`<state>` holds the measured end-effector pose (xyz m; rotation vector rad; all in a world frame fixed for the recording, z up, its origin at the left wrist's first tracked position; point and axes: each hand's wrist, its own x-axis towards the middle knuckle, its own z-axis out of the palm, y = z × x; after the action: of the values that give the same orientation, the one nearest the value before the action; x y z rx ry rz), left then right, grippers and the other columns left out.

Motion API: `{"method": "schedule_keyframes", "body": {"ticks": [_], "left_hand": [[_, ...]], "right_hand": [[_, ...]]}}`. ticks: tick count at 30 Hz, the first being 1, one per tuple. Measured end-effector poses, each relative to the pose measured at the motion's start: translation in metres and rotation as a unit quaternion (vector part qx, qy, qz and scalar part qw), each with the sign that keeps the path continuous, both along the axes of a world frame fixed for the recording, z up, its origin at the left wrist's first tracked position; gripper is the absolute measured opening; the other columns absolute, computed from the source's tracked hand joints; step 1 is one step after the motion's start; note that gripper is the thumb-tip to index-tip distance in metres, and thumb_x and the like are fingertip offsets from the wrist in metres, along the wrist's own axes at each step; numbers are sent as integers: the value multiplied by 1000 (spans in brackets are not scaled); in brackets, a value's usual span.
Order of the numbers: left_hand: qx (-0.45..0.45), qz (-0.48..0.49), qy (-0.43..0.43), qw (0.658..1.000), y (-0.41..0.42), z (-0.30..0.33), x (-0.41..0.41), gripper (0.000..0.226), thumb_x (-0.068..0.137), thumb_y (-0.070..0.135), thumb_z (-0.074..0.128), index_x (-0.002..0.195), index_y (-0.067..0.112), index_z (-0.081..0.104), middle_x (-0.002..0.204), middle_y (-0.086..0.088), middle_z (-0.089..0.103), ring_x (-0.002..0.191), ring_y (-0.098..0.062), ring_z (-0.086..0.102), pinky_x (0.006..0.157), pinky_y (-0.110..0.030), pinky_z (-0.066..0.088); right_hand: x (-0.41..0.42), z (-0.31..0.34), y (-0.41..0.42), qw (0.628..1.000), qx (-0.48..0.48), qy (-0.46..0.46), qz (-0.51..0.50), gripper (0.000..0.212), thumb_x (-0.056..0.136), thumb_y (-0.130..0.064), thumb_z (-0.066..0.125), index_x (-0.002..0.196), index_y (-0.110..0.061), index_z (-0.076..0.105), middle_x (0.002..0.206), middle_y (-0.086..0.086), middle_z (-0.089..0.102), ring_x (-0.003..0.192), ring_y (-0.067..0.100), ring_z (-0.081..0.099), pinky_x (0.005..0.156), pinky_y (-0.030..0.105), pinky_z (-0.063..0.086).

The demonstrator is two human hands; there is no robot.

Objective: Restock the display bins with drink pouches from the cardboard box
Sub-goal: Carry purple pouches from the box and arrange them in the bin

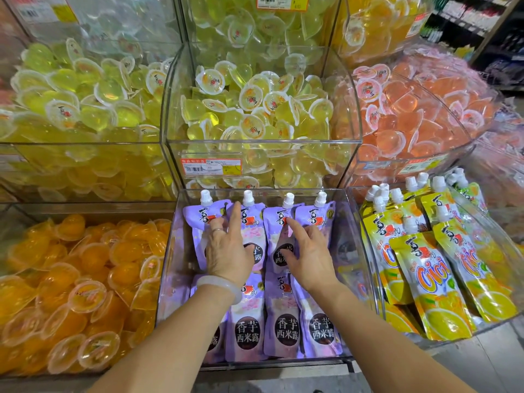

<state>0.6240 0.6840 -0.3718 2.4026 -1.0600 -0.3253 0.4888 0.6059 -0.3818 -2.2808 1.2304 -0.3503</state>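
purple spouted pouches [286, 321], two rows, in clear bin [175, 251]

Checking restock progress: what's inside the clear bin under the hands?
The clear bin holds purple drink pouches in two rows. Left hand and right hand cover parts of the back row.

Left hand [226, 251] and right hand [309, 253] rest flat, fingers [236, 215] straight, on purple pouches [279, 319] in clear bin [354, 251]; yellow pouches [431, 273] adjacent right.
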Motion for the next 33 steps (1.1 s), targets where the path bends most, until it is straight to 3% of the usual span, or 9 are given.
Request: {"method": "schedule_keyframes", "body": {"ticks": [8, 11, 14, 20, 23, 28, 33], "left_hand": [[0, -21, 2, 1000, 7, 6, 6, 82, 83, 14, 63, 150, 27, 18, 132, -12, 34, 118, -32, 41, 99, -36, 36], [17, -33, -20, 999, 7, 15, 5, 78, 83, 14, 62, 149, 23, 21, 136, -14, 35, 120, -34, 41, 101, -39, 36], [-23, -35, -42, 998, 5, 36, -4, 70, 85, 15, 61, 146, 20, 29, 139, -13, 36, 126, -32, 37, 103, -39, 31], [-129, -183, -87, 971, -29, 109, -55, 66, 75, 16, 70, 137, 19, 46, 139, -6, 41, 129, -30, 36, 109, -39, 30], [-145, -242, -137, 950, -48, 142, -98, 66, 71, 16, 70, 134, 18, 50, 136, -8, 43, 124, -31, 39, 106, -36, 29], [-56, -325, -220, 918, -76, 166, -213, 69, 74, 42, 68, 136, 24, 41, 138, -6, 36, 128, -29, 32, 107, -41, 32], [-3, -398, -249, 883, -107, 165, -369, 64, 76, 44, 64, 131, 20, 42, 134, -11, 38, 127, -33, 35, 99, -43, 39]], "right_hand": [[-8, 15, 0, 1000, 10, -6, 0, 62, 88, -10, 55, 144, -27, 34, 123, 8, 45, 112, 29, 48, 90, 32, 43], [-12, 26, 3, 1000, 10, 0, -1, 59, 88, -12, 56, 143, -19, 36, 129, 11, 43, 120, 30, 45, 96, 35, 42], [-17, 42, 4, 1000, -4, 0, 15, 56, 89, -14, 57, 141, -12, 38, 130, 15, 44, 123, 32, 42, 101, 37, 39], [-44, 110, -4, 993, -89, -76, 23, 55, 82, -10, 62, 135, -8, 46, 120, 18, 48, 114, 33, 47, 94, 33, 35], [-91, 149, -17, 984, -150, -98, -9, 51, 81, -13, 62, 130, -8, 50, 117, 18, 51, 110, 37, 49, 90, 40, 43], [-230, 180, -34, 972, -174, 98, -119, 68, 75, -22, 69, 135, -15, 38, 129, 11, 43, 119, 35, 43, 91, 40, 41], [-388, 181, -31, 945, -135, 179, -237, 59, 83, -25, 62, 135, -15, 34, 132, 11, 37, 123, 35, 39, 89, 46, 45]]}}
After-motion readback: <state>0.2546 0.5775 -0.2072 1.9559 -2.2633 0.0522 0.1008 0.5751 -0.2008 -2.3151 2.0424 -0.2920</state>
